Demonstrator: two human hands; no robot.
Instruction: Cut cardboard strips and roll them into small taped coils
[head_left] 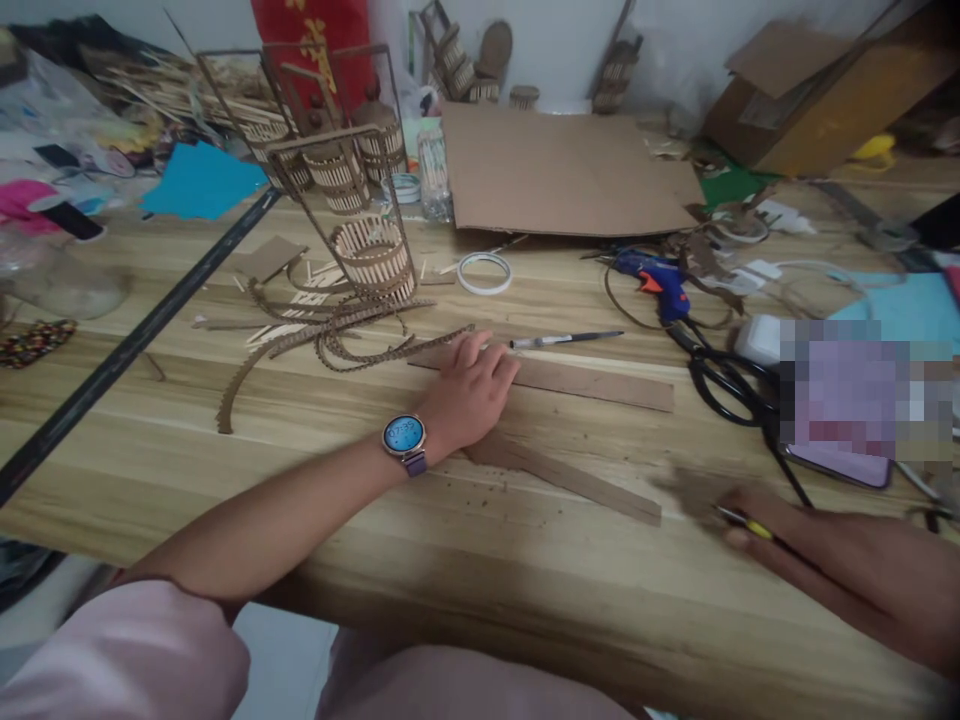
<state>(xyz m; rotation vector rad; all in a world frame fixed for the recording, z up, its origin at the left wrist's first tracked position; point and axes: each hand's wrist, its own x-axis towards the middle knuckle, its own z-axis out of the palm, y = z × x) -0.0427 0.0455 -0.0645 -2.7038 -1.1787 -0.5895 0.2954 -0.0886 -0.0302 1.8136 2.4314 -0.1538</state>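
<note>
The grip of the right hand (862,570) is closed around a thin tool (759,527), yellow and dark, its shiny tip pointing left. From here I see the left hand (476,390) loosely open, palm down, over a flat brown cardboard strip (600,385) on the streaky wooden counter (525,560). That long strip runs left to right, its right end slanting a bit toward the person. A second strip (600,487), nearer the person, slants more.

Dim, diffuse light casts a soft shadow (694,490) on the tabletop (450,560) just left of the slightly blurred right hand (840,570). Pixelation masks a patch (855,385) beyond it; past the left hand (476,390), small baskets (337,178) look hazy.
</note>
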